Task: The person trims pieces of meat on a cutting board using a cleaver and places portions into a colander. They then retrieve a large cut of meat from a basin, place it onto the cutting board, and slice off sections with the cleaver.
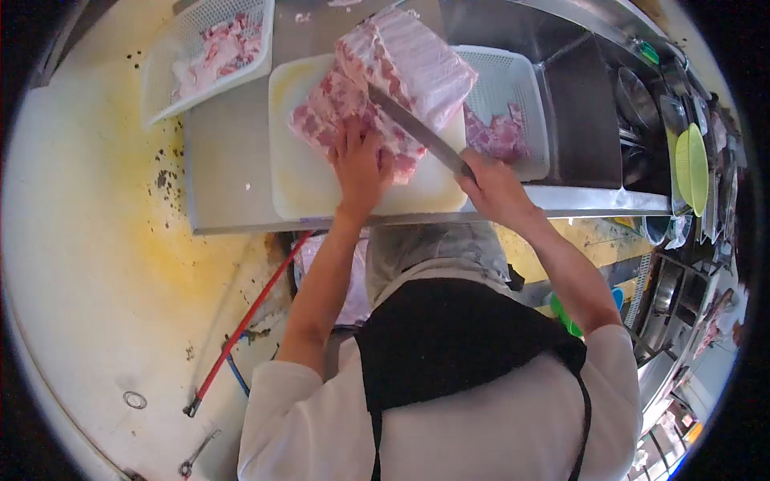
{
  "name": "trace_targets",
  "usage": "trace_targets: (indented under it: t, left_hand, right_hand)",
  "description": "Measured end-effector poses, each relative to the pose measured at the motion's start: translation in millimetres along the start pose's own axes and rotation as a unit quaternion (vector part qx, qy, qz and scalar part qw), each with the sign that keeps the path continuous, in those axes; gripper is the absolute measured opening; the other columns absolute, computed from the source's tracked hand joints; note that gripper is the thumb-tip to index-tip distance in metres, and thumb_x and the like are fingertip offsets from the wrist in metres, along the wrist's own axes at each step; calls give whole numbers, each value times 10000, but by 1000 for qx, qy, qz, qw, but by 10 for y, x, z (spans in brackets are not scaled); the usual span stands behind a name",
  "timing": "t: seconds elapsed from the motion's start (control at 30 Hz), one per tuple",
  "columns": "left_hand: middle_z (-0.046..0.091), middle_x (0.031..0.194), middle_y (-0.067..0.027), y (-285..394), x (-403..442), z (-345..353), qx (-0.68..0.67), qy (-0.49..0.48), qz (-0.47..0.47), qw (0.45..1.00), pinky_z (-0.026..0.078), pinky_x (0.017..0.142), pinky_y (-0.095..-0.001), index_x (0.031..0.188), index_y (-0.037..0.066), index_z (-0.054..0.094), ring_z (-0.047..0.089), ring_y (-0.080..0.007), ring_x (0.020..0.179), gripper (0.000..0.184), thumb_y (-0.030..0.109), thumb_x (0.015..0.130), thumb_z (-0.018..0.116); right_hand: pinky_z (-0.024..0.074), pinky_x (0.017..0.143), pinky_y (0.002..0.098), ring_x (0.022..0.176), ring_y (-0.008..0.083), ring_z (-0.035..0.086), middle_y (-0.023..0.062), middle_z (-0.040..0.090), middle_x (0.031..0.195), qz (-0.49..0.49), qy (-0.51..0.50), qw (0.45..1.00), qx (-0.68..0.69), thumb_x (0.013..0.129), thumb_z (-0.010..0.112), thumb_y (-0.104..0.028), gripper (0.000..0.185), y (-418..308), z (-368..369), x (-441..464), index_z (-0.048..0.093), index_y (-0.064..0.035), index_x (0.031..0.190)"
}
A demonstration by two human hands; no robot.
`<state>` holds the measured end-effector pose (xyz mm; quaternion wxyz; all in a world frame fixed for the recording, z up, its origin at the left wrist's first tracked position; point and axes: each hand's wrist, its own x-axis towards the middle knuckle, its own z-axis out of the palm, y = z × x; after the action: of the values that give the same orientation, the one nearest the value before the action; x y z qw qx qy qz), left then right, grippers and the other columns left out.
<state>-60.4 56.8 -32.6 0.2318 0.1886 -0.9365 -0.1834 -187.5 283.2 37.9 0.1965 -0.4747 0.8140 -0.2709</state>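
On the white cutting board [301, 192] lies a large rack of raw pork ribs [425, 68], its near-left part cut into or folded. My left hand [358, 164] grips the near edge of the meat, fingers spread over the top and thumb to the right. Wrapped round the handle of a long kitchen knife [417, 128] is my right hand [493, 188]. The blade slants up and left across the ribs, its tip end at a seam in the meat. How deep it sits I cannot tell.
At the upper left stands a white perforated basket [265, 60] with meat pieces. Another white basket [533, 84] with meat sits right of the board, beside a steel sink [581, 120]. Green colanders [694, 168] stand far right. A red pole [249, 321] leans below the steel table [224, 160].
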Motion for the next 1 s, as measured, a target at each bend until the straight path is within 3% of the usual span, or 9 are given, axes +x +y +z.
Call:
trace_targets:
  t: [0.3, 0.4, 0.5, 0.6, 0.63, 0.7, 0.83, 0.93, 1.0]
  left_hand:
    - [579, 1205, -129, 51, -87, -52, -22, 13, -20, 999, 352, 987, -548, 1030, 115, 621, 488, -401, 1143, 290, 151, 745, 662]
    - [586, 1162, -122, -11, -122, -16, -32, 26, -6, 999, 360, 969, -533, 1019, 108, 617, 497, -392, 1117, 283, 146, 741, 654]
    - [587, 1146, -121, -84, -124, 26, -57, 40, -2, 998, 369, 954, -525, 1020, 104, 616, 503, -388, 1103, 290, 133, 733, 647]
    - [585, 1168, -125, -168, -107, 36, -74, -12, -55, 996, 373, 959, -511, 1021, 109, 615, 499, -387, 1126, 298, 123, 726, 649]
    - [584, 1180, -127, -144, -102, 16, -76, -39, -80, 993, 374, 964, -505, 1021, 112, 615, 496, -387, 1139, 300, 121, 724, 651]
    - [610, 1149, -137, -51, 4, -40, -9, -20, -45, 999, 419, 908, -500, 1020, 110, 617, 539, -373, 1109, 302, 118, 720, 655]
    - [672, 978, -162, 252, 261, -63, -53, -120, 64, 989, 494, 751, -498, 991, 90, 624, 644, -360, 924, 276, 118, 719, 661]
    - [676, 833, -171, 398, 340, -214, 105, -251, 21, 962, 511, 673, -496, 990, 78, 643, 658, -377, 752, 268, 96, 722, 645]
    - [674, 817, -180, 377, 312, -263, 70, -244, -7, 967, 514, 685, -490, 981, 81, 648, 656, -385, 741, 250, 89, 732, 634]
  right_hand:
    - [485, 681, 592, 817, 460, 654, 251, 655, 836, 81, -60, 993, -56, 958, 575, -194, 317, -249, 68, 452, 464, -11, 1193]
    - [484, 682, 586, 794, 456, 652, 255, 655, 836, 23, -110, 993, 21, 964, 578, -197, 328, 111, -235, 183, 480, -6, 1212]
    - [492, 576, 489, 637, 339, 646, 184, 633, 746, -33, -97, 992, 68, 978, 595, -220, 337, 465, -396, -101, 496, -15, 1227]
    - [448, 477, 360, 514, 185, 565, 84, 565, 667, 190, -269, 910, 253, 989, 605, -239, 332, 485, -516, -329, 513, -19, 1220]
    - [439, 463, 334, 498, 159, 545, 64, 550, 668, 210, -275, 894, 284, 987, 610, -240, 350, 471, -499, -459, 511, -17, 1238]
    - [420, 434, 281, 468, 108, 505, 24, 522, 670, 245, -277, 863, 345, 984, 620, -241, 387, 460, -424, -699, 507, -12, 1274]
    - [446, 516, 360, 540, 197, 555, 78, 543, 658, 196, -153, 919, 307, 985, 600, -212, 293, 482, -369, -1036, 513, 5, 1161]
    - [452, 482, 307, 535, 152, 519, 78, 580, 729, 131, -104, 949, 267, 970, 620, -207, 301, 557, -314, -1047, 505, 18, 1133]
    - [447, 484, 326, 536, 169, 520, 94, 586, 746, 95, -84, 955, 270, 958, 628, -212, 306, 567, -225, -1036, 507, 15, 1123]
